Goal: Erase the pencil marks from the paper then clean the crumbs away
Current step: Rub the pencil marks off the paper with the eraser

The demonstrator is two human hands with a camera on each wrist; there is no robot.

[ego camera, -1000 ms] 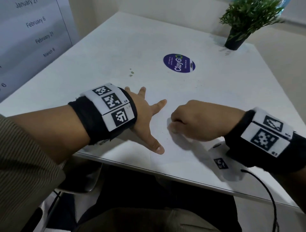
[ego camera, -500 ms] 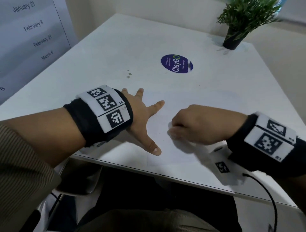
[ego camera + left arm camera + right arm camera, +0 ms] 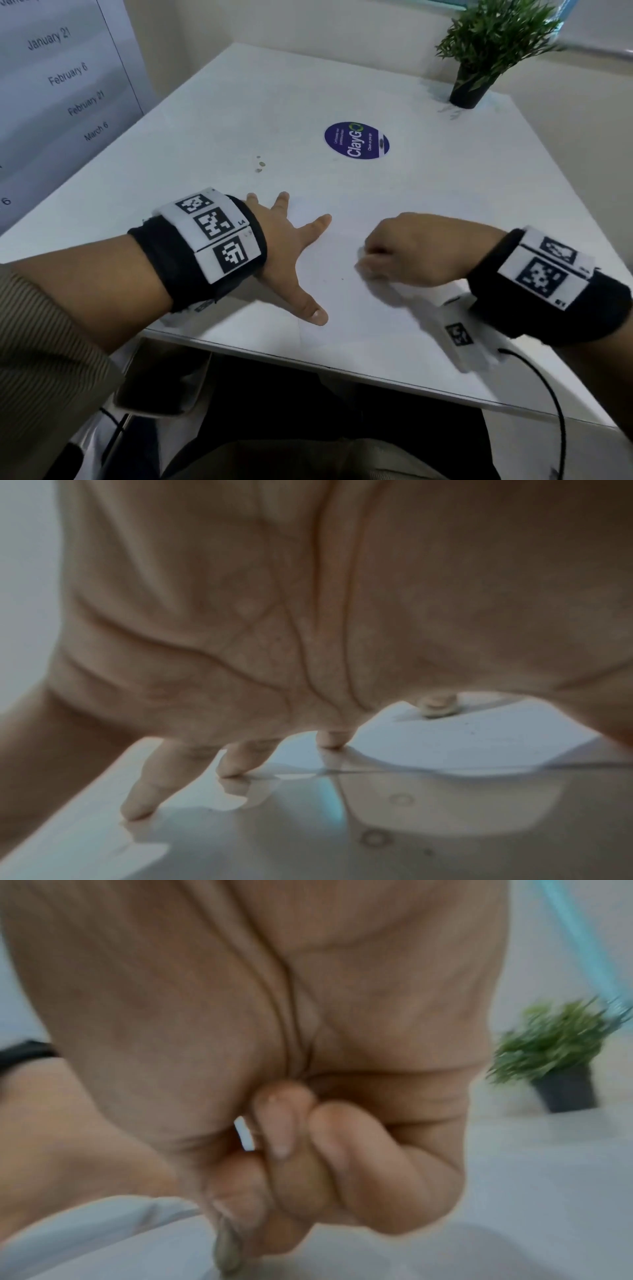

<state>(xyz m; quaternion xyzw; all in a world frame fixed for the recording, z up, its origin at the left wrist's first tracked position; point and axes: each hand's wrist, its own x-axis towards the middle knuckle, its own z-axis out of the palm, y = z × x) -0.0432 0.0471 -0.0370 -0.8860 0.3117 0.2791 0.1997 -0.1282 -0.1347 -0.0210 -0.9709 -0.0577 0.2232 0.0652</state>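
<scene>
A white sheet of paper (image 3: pixel 342 240) lies on the white table (image 3: pixel 274 102) near its front edge. My left hand (image 3: pixel 291 253) lies spread on the sheet's left part, fingers straight, fingertips (image 3: pixel 137 810) pressing down. My right hand (image 3: pixel 411 250) is curled into a fist on the sheet, to the right of the left hand. It pinches a small pale eraser (image 3: pixel 438 710) whose tip touches the paper (image 3: pixel 462 737). The right hand's fingertips are blurred in the head view. A white sliver of the eraser (image 3: pixel 245 1133) shows between the curled fingers. A few tiny dark specks (image 3: pixel 342 278) dot the sheet.
A round purple sticker (image 3: pixel 356 140) sits mid-table. A potted green plant (image 3: pixel 479 51) stands at the far right corner. Small spots (image 3: pixel 260 164) mark the table beyond my left hand. A black cable (image 3: pixel 548 394) hangs off the front right edge. A printed board (image 3: pixel 61 85) stands left.
My right fist has shifted slightly back and forth over the paper with the eraser and is blurred now. My left hand has stayed spread on the sheet.
</scene>
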